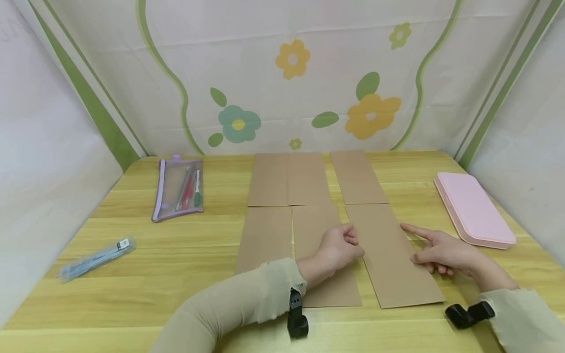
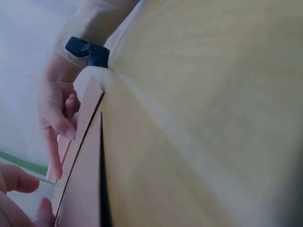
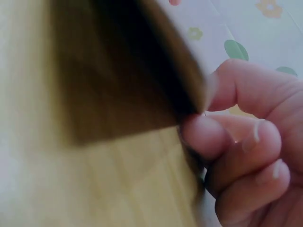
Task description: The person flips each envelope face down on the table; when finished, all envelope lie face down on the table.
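Note:
A long brown cardboard sheet (image 1: 393,264) lies between my two hands on the table. My left hand (image 1: 336,247) is at its left edge, fingertips bent and the thumb touching that side; the wrist hangs over the neighbouring cardboard sheet (image 1: 313,228). On the opposite side, my right hand (image 1: 450,252) points its index finger along the right edge, and the thumb touches the same edge lower down. Its other fingers are folded under. In the right wrist view the sheet's edge (image 3: 194,90) meets the thumb and index fingertips, blurred. A further lower sheet (image 1: 265,240) is partly covered by the left sleeve.
Behind lie more cardboard sheets (image 1: 359,179), in a row near the back edge. A pink case (image 1: 476,208) stands at right. On the left are a mesh pouch (image 1: 178,189) of pens and a clear packet (image 1: 97,259). A patterned curtain (image 1: 265,59) hangs behind.

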Motion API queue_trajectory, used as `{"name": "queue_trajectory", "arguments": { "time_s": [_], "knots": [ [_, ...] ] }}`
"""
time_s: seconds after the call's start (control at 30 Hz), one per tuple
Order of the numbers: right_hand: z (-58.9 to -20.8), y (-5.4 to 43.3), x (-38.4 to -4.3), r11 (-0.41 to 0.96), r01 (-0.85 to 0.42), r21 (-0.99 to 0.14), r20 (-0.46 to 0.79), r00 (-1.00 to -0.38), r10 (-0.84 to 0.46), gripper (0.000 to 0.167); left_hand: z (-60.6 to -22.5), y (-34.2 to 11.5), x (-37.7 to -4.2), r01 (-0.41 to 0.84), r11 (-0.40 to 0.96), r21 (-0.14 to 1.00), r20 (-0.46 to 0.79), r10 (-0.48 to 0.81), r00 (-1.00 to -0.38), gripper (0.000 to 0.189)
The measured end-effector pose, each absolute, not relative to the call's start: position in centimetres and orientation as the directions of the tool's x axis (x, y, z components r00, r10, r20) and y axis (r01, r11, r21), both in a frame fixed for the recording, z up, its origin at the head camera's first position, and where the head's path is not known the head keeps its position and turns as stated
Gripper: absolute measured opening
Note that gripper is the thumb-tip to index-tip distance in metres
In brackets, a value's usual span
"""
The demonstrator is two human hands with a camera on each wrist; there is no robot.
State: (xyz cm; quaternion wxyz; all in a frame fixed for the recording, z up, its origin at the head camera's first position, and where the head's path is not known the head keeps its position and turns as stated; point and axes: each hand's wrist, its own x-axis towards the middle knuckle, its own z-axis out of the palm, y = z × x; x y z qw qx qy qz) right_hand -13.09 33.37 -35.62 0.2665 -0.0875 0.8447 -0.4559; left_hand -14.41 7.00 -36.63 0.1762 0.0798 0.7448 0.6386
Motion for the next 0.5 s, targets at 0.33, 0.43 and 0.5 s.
{"name": "queue_trajectory", "arguments": {
  "time_s": [0.33, 0.43, 0.5],
  "knots": [
    [-33.8, 31.3, -13.3, 0.658, 0.073, -0.750, -0.373, -0.867, -0.329, 0.085, -36.5, 4.1, -15.0, -0.129, -0.015, 0.992, -0.114, 0.375, -0.920, 0.061],
    [-31.6, 29.8, -13.7, 0.693, -0.009, -0.721, -0.305, -0.894, -0.328, 0.079, -35.8, 2.5, -15.4, -0.115, -0.072, 0.991, -0.083, 0.354, -0.932, 0.057],
    [-30.3, 28.6, -14.2, 0.709, -0.068, -0.702, -0.248, -0.910, -0.332, 0.075, -35.0, 1.3, -15.5, -0.103, -0.093, 0.990, -0.065, 0.344, -0.937, 0.054]
  ]
}}
